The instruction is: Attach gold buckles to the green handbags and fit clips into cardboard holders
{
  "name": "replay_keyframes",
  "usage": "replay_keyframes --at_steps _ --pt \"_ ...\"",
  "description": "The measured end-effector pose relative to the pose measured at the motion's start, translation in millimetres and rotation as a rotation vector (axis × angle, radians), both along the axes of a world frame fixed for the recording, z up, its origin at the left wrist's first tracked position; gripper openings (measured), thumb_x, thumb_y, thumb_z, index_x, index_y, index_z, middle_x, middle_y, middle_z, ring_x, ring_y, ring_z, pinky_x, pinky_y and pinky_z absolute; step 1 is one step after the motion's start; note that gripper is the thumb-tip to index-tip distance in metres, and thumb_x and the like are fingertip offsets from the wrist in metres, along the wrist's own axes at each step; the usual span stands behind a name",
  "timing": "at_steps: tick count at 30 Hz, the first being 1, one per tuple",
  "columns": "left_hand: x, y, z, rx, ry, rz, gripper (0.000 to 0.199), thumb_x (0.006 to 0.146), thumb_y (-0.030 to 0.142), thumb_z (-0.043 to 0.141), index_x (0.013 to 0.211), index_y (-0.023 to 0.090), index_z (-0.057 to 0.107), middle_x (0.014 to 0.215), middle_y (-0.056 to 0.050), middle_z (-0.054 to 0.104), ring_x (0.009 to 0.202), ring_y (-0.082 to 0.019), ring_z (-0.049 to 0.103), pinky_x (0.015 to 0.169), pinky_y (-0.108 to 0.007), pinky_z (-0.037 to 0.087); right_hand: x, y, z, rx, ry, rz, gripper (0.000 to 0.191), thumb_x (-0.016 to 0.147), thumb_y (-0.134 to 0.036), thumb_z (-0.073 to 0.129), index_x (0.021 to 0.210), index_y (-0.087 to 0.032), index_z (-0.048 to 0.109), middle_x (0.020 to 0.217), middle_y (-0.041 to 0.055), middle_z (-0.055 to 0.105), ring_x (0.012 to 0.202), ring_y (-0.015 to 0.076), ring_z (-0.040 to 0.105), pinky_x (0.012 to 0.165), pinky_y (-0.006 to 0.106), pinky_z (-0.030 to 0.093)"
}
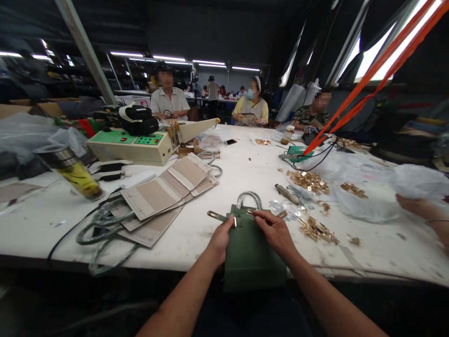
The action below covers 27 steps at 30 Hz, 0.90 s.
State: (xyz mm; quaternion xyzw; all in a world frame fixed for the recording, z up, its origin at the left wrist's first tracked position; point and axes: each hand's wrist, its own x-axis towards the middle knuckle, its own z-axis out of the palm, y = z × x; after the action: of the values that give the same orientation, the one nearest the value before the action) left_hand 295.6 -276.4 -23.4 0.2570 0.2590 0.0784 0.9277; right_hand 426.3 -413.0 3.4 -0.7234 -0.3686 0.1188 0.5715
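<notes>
A dark green handbag [254,262] lies at the table's front edge, partly overhanging it. Its looped handle [249,194], with a pale marbled wrapping, points away from me. My left hand [220,238] is closed on the bag's left edge, thumb on top beside a shiny metal piece [235,222]. A green strap with a metal-plated end [214,215] sticks out past that hand. My right hand [275,230] pinches a small gold-coloured metal fitting [249,211] at the bag's upper part, below the handle. A second strap end [281,214] shows behind the right hand.
Flat bag panels [154,194] with wrapped handles are stacked left. Gold metal parts [308,181] lie in piles right, near a worn tool [286,194]. A machine [129,145] and tumbler [72,173] stand left. Another person's hand [417,206] touches plastic at right; co-workers sit opposite.
</notes>
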Motion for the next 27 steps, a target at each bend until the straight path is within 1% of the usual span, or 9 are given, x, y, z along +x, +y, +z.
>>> replay_keyframes --at_steps 3,5,10,14,17,20,23,25,27 --pt "-0.2 1.2 0.9 -0.013 0.008 -0.024 0.046 0.097 0.047 0.06 0.122 0.01 0.067 0.098 -0.019 0.077 0.091 -0.032 0.076 0.087 -0.044 0.06 7.1 2.5 -0.6 -0.063 -0.073 -0.026 0.027 0.087 -0.042 0.065 0.104 -0.025 0.078 0.107 0.0048 0.075 0.095 0.0259 0.067 0.09 0.041 0.051" --pt "-0.1 2.0 1.4 -0.021 0.0 -0.034 0.046 0.097 0.047 0.059 0.122 0.01 0.068 0.099 -0.019 0.077 0.092 -0.032 0.076 0.088 -0.044 0.06 9.1 4.7 -0.6 -0.098 -0.079 0.003 0.026 0.085 -0.039 0.067 0.105 -0.025 0.076 0.103 0.0038 0.075 0.09 0.0243 0.067 0.087 0.04 0.052" --pt "0.4 3.1 -0.5 -0.038 -0.011 -0.024 0.044 0.097 0.046 0.06 0.122 0.01 0.068 0.099 -0.018 0.077 0.092 -0.032 0.076 0.09 -0.044 0.059 12.6 7.9 -2.9 -0.098 -0.122 0.164 0.043 0.083 -0.032 0.066 0.126 -0.027 0.068 0.102 0.0021 0.074 0.094 0.0223 0.068 0.092 0.038 0.052" --pt "0.0 3.6 -2.7 -0.054 -0.002 -0.052 0.048 0.096 0.05 0.06 0.121 0.01 0.068 0.101 -0.02 0.077 0.093 -0.034 0.076 0.09 -0.047 0.059 21.8 3.1 -3.4 -0.191 -0.22 0.243 0.028 0.083 -0.029 0.064 0.108 -0.027 0.075 0.099 0.0023 0.074 0.091 0.0224 0.068 0.088 0.038 0.052" --pt "0.2 3.8 -3.2 -0.059 -0.001 -0.074 0.05 0.096 0.052 0.059 0.12 0.009 0.068 0.102 -0.021 0.076 0.094 -0.035 0.075 0.09 -0.048 0.059 29.0 -1.1 -0.3 -0.263 -0.255 0.227 0.022 0.081 -0.028 0.066 0.101 -0.027 0.075 0.095 0.0014 0.075 0.087 0.0224 0.068 0.084 0.038 0.053" --pt "0.5 3.6 -3.5 -0.046 -0.013 -0.078 0.053 0.096 0.053 0.058 0.12 0.007 0.068 0.103 -0.023 0.076 0.096 -0.035 0.075 0.091 -0.049 0.059 33.9 -2.9 2.8 -0.264 -0.148 0.196 0.019 0.08 -0.032 0.069 0.098 -0.025 0.073 0.094 0.0014 0.075 0.086 0.0225 0.07 0.084 0.037 0.054" --pt "0.4 3.4 -5.1 -0.029 -0.02 -0.085 0.056 0.096 0.055 0.057 0.122 0.006 0.067 0.105 -0.024 0.075 0.097 -0.036 0.074 0.091 -0.05 0.059 38.2 -3.9 2.0 -0.202 0.048 0.218 0.031 0.079 -0.035 0.072 0.108 -0.024 0.067 0.096 0.0022 0.076 0.09 0.0225 0.072 0.086 0.037 0.055" --pt "0.3 3.4 -6.7 -0.018 -0.023 -0.081 0.056 0.096 0.054 0.057 0.124 0.006 0.066 0.105 -0.023 0.075 0.097 -0.036 0.075 0.091 -0.05 0.058 41.2 -4.8 -0.6 -0.175 0.094 0.242 0.037 0.079 -0.036 0.072 0.114 -0.024 0.066 0.099 0.0026 0.076 0.093 0.0223 0.072 0.09 0.037 0.055" --pt "0.2 3.5 -8.3 -0.011 -0.026 -0.075 0.056 0.096 0.053 0.057 0.126 0.007 0.065 0.105 -0.023 0.075 0.097 -0.036 0.075 0.092 -0.05 0.058 43.7 -5.5 -3.4 -0.18 0.085 0.252 0.035 0.08 -0.037 0.071 0.113 -0.023 0.067 0.101 0.0028 0.076 0.094 0.0222 0.071 0.091 0.037 0.054"
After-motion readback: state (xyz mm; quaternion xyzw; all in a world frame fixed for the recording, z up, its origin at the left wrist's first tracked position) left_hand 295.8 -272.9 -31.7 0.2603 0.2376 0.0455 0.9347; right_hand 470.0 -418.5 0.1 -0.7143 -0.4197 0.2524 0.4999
